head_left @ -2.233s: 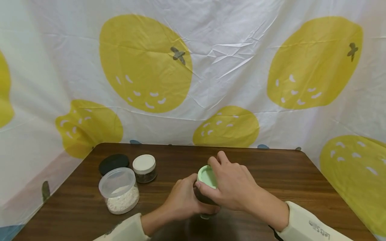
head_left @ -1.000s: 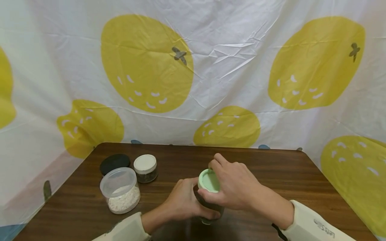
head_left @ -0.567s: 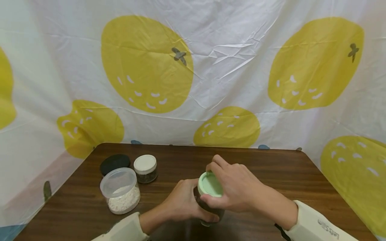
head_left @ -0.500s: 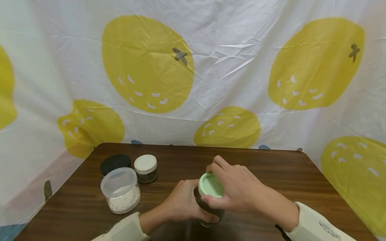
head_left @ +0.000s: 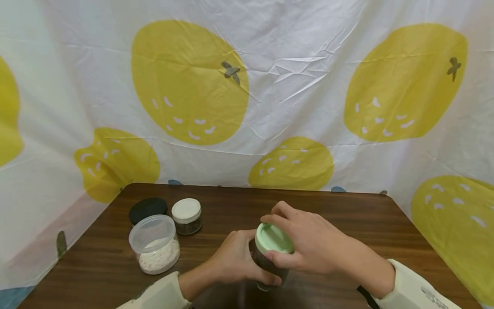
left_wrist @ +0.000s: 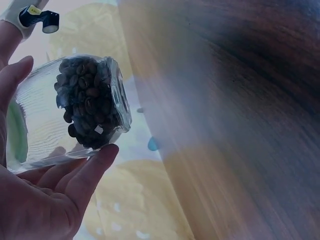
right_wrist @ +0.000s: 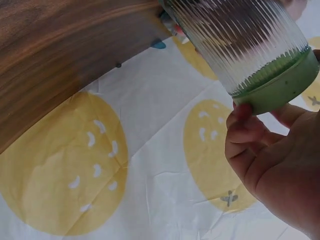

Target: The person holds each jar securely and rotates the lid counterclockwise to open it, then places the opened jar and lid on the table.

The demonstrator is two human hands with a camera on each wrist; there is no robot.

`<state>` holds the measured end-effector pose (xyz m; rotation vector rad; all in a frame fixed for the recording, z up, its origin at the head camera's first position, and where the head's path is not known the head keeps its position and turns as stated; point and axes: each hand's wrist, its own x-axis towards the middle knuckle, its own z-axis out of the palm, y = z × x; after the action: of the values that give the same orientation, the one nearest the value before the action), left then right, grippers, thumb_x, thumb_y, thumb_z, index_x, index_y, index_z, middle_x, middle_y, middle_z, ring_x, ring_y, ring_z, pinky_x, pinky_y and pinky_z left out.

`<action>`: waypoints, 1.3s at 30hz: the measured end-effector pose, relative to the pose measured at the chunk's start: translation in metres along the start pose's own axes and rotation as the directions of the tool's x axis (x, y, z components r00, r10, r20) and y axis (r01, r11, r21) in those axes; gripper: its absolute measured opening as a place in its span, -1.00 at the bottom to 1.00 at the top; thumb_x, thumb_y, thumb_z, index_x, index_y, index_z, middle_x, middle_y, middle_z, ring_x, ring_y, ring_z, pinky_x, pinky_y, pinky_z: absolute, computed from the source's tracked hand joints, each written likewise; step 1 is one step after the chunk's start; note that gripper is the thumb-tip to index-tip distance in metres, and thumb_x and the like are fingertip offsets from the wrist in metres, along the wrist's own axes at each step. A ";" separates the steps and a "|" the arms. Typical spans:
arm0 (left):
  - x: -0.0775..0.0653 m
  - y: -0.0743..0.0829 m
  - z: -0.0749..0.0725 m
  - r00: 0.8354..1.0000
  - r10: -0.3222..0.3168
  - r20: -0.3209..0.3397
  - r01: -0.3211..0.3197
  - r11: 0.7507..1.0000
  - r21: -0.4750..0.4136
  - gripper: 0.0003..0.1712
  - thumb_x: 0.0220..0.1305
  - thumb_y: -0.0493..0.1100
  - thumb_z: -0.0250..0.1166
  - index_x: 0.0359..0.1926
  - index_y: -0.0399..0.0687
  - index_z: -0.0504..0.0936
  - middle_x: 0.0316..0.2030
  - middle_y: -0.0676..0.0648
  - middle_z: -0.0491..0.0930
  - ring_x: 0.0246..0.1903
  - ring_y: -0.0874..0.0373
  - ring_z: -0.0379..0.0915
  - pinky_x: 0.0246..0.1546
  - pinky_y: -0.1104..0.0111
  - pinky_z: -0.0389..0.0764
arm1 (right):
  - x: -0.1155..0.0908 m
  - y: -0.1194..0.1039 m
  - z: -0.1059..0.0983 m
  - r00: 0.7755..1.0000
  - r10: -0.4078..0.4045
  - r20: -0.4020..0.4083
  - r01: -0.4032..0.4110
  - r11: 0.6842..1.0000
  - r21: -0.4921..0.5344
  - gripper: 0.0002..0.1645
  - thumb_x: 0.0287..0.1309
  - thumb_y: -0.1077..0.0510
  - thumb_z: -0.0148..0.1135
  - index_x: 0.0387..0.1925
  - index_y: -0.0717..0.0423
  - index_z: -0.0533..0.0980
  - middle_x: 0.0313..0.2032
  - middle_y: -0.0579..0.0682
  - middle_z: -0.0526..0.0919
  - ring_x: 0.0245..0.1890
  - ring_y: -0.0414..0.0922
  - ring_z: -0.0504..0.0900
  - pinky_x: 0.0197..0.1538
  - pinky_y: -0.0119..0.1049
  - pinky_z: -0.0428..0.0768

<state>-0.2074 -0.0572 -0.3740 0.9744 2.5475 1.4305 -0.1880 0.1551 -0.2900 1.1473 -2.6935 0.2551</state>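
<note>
Left hand wraps ribbed glass jar of coffee beans, held tilted just above table, near front edge. Right hand grips green lid on jar mouth, fingers curled round rim. At left: tub, white-lidded jar, black lid.

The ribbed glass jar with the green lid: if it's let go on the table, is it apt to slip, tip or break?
The ribbed glass jar looks like clear glass, so probably fragile if dropped. Its ridged wall likely gives fingers decent grip. Coffee beans fill only the bottom part, so it is probably bottom-heavy and fairly stable upright; tilted as the left hand holds it now, the round body could roll. The right hand grips the green lid.
</note>
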 end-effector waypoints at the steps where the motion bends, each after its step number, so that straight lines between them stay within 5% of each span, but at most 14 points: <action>1: 0.000 0.000 0.000 1.000 -0.004 0.000 0.004 1.000 0.000 -0.32 -0.26 0.28 0.67 -0.04 0.34 0.64 -0.18 0.32 0.70 -0.23 0.38 0.61 -0.25 0.43 0.62 | 0.000 0.000 0.000 1.000 -0.006 0.002 0.006 1.000 -0.001 -0.34 0.23 -0.31 0.23 0.29 -0.21 0.46 0.06 -0.29 0.40 -0.29 -0.35 0.49 -0.32 -0.46 0.50; 21: -0.001 -0.002 0.000 0.999 -0.037 0.011 0.037 0.999 -0.009 -0.29 -0.20 0.26 0.65 0.01 0.23 0.63 -0.21 0.28 0.70 -0.27 0.36 0.62 -0.28 0.43 0.63 | -0.005 0.001 -0.007 0.987 -0.152 0.052 0.152 0.988 0.002 -0.23 0.14 -0.04 0.21 0.42 -0.28 0.33 0.29 -0.24 0.38 -0.04 -0.28 0.43 0.00 -0.29 0.54; 27: -0.001 -0.001 0.000 1.000 -0.026 0.002 0.026 0.999 -0.032 -0.31 -0.20 0.24 0.66 0.01 0.28 0.63 -0.15 0.29 0.70 -0.19 0.36 0.63 -0.19 0.42 0.63 | -0.006 -0.001 -0.012 0.997 -0.013 0.073 0.011 0.999 0.036 -0.18 0.31 -0.40 0.12 0.50 -0.33 0.19 0.36 -0.27 0.28 0.13 -0.28 0.44 0.09 -0.22 0.56; 29: -0.001 -0.001 -0.001 1.000 -0.019 -0.001 0.019 0.999 -0.046 -0.30 -0.19 0.23 0.67 0.04 0.29 0.63 -0.13 0.29 0.71 -0.17 0.36 0.64 -0.17 0.42 0.64 | -0.004 -0.003 -0.010 0.997 0.059 0.045 -0.060 0.998 0.011 -0.11 0.30 -0.52 0.00 0.50 -0.23 0.21 0.31 -0.21 0.33 0.10 -0.22 0.49 -0.02 -0.17 0.59; 34: -0.002 -0.002 0.000 1.000 -0.007 -0.014 0.006 0.999 -0.050 -0.27 -0.21 0.23 0.67 0.06 0.31 0.63 -0.16 0.28 0.72 -0.17 0.37 0.65 -0.15 0.42 0.64 | 0.002 -0.011 -0.003 0.967 0.253 -0.028 -0.253 0.967 -0.008 -0.08 0.27 -0.60 -0.11 0.23 0.03 0.42 -0.05 -0.11 0.44 -0.35 -0.20 0.52 -0.39 -0.25 0.48; 39: -0.002 0.000 0.001 1.000 -0.023 -0.017 0.022 0.999 -0.030 -0.27 -0.21 0.26 0.66 0.06 0.31 0.63 -0.14 0.29 0.71 -0.16 0.38 0.65 -0.14 0.43 0.64 | 0.007 -0.020 0.000 0.945 0.326 -0.009 -0.326 0.945 -0.002 -0.08 0.17 -0.66 -0.05 0.10 0.00 0.45 -0.15 -0.11 0.45 -0.55 -0.23 0.39 -0.45 -0.28 0.43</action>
<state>-0.2059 -0.0578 -0.3750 0.9301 2.5328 1.4726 -0.1784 0.1370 -0.2868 0.6886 -2.8636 0.3027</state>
